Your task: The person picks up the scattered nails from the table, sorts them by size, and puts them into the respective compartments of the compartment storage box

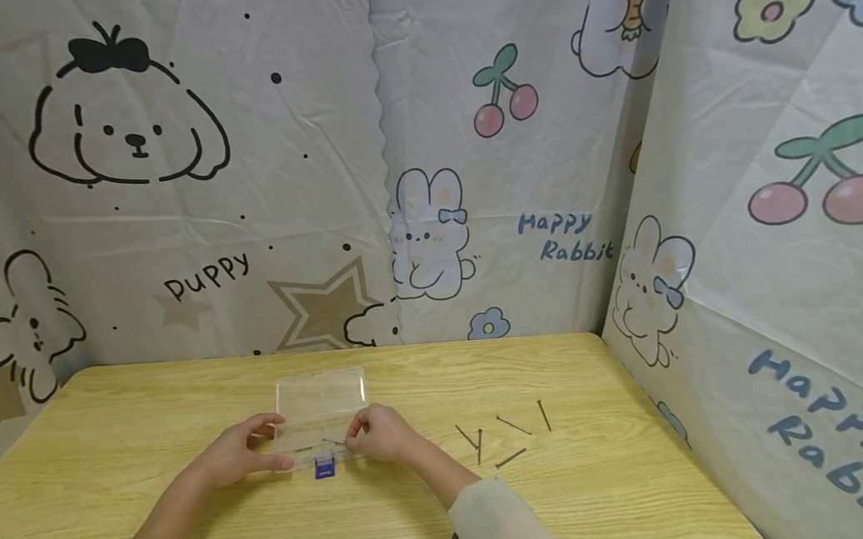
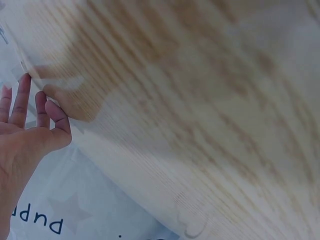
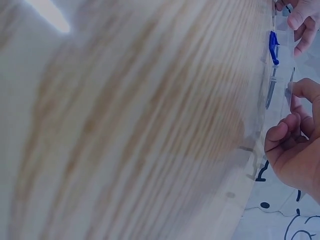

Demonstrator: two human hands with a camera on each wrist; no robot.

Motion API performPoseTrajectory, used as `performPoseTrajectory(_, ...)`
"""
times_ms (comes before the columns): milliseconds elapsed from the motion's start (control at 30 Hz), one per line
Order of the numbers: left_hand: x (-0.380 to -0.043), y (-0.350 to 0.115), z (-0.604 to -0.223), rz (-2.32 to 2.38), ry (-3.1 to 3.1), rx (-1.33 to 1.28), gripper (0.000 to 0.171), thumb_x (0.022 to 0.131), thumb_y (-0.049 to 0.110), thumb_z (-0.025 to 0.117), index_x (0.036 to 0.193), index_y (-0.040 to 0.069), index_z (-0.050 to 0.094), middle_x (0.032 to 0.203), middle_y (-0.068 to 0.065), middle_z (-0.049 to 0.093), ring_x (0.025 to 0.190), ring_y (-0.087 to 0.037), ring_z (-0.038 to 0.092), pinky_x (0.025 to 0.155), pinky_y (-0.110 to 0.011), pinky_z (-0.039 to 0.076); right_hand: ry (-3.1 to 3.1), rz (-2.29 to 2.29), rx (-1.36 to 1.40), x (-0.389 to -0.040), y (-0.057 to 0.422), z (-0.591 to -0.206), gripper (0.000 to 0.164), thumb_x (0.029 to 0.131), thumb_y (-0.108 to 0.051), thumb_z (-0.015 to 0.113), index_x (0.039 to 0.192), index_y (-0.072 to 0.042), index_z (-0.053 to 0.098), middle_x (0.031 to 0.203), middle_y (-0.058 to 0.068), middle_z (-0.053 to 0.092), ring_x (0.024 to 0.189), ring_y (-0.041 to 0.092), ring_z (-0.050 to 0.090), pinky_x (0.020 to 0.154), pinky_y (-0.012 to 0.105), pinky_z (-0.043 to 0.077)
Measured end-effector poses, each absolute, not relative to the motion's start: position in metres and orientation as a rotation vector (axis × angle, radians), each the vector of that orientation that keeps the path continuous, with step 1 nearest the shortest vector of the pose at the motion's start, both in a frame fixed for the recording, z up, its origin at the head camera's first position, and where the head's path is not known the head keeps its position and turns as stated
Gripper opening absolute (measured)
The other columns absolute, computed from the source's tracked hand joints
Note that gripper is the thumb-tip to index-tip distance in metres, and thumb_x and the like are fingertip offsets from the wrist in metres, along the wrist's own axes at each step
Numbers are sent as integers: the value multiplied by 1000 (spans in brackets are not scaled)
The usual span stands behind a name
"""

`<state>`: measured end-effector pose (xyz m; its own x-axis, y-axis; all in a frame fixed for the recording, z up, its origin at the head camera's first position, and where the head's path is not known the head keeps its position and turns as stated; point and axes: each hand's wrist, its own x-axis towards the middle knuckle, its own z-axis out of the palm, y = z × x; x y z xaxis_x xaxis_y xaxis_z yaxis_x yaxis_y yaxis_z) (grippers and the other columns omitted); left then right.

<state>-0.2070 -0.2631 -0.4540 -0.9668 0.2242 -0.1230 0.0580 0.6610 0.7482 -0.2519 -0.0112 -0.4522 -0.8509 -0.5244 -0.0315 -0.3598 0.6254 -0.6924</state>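
Observation:
A clear plastic box (image 1: pixel 293 436) stands on the table with its lid (image 1: pixel 322 394) raised at the back and a blue latch (image 1: pixel 324 467) hanging at its front. My left hand (image 1: pixel 235 452) holds the box's left end, thumb at the front corner and fingers farther back. Over the right part of the box, my right hand (image 1: pixel 383 433) pinches a thin metal nail (image 1: pixel 334 442) between thumb and forefinger. Through the clear wall in the right wrist view, another nail (image 3: pixel 271 94) lies inside the box.
Several loose nails (image 1: pixel 513 424) lie scattered on the wooden table (image 1: pixel 605 499) to the right of the box. Printed cloth (image 1: pixel 305 186) hangs behind the table and along its right side.

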Motion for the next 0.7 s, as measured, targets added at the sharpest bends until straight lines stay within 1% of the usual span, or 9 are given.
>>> performPoseTrajectory(700, -205, -262, -452, 1196, 2674, 223, 76, 76, 37, 76, 134, 1, 42, 127, -26, 50, 116, -48, 46, 93, -58, 42, 2653, -1042, -746, -250, -11, -453, 6, 83, -14, 67, 79, -10, 67, 52, -9, 38, 46, 4, 34, 45, 17, 30)
